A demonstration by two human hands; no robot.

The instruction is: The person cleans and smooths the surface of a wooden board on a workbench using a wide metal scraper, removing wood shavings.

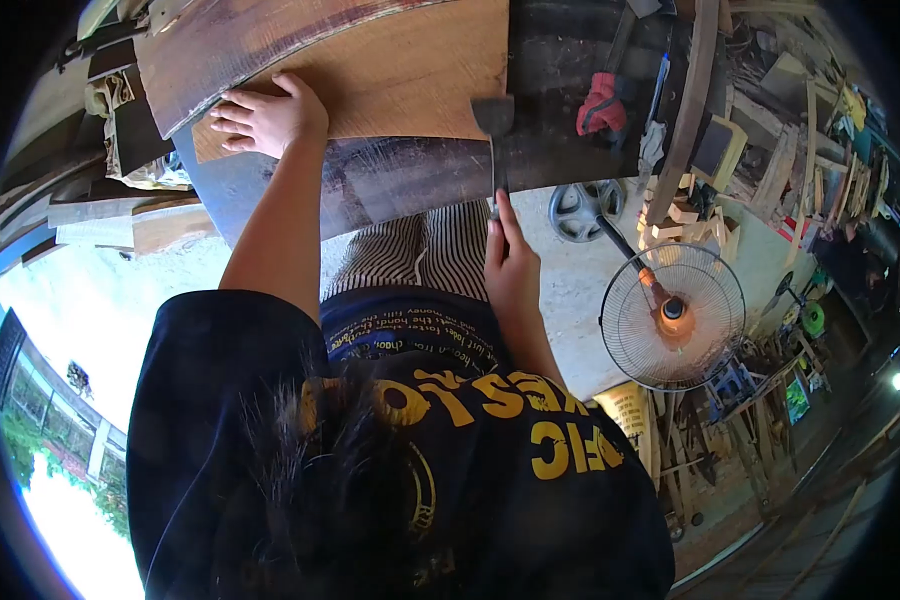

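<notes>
My left hand point(278, 118) lies with fingers spread on a thin brown wooden sheet point(410, 85), near its left end. The sheet rests on a dark tabletop point(390, 180), and a second board point(220, 40) with a rough curved edge adjoins it at the upper left. In my right hand point(511, 250) is the handle of a scraper-like tool point(497, 160). Its flat, dark blade is at the right edge of the brown sheet; whether it touches the sheet cannot be told.
A red-handled tool point(601, 105) and a blue pen-like item point(660, 85) lie on the right of the tabletop. An orange-centred fan point(673, 310) stands at the right, below a grey wheel point(585, 210). Wood scraps point(780, 160) fill the far right.
</notes>
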